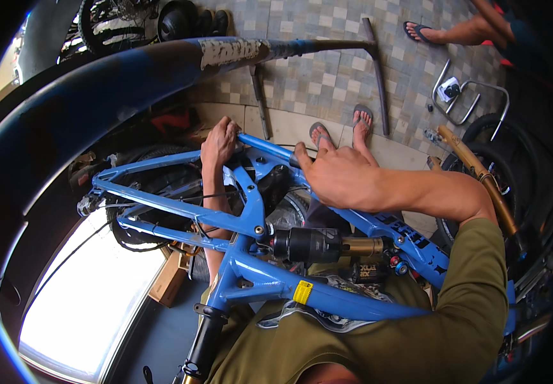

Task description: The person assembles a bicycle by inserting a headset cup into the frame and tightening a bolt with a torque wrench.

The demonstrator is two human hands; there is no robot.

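Note:
A blue bicycle frame (263,281) lies across in front of me, with its rear stays at the left. My left hand (219,142) is closed at the far end of a blue bar (263,146) on the frame's far side. What its fingers hold is hidden. My right hand (343,179) is wrapped over the frame near the bar's other end, with its index finger stretched along it. A black and gold rear shock (311,244) is mounted inside the frame. A black tube (205,339) with a collar points down toward me.
A thick dark-blue tube (116,77) with a worn label crosses above, ending in a T-shaped foot (379,83) on the tiled floor. Another person's foot (430,33) stands at the upper right. A gold fork (481,168) and wheels are at the right; a wooden block (169,278) lies below left.

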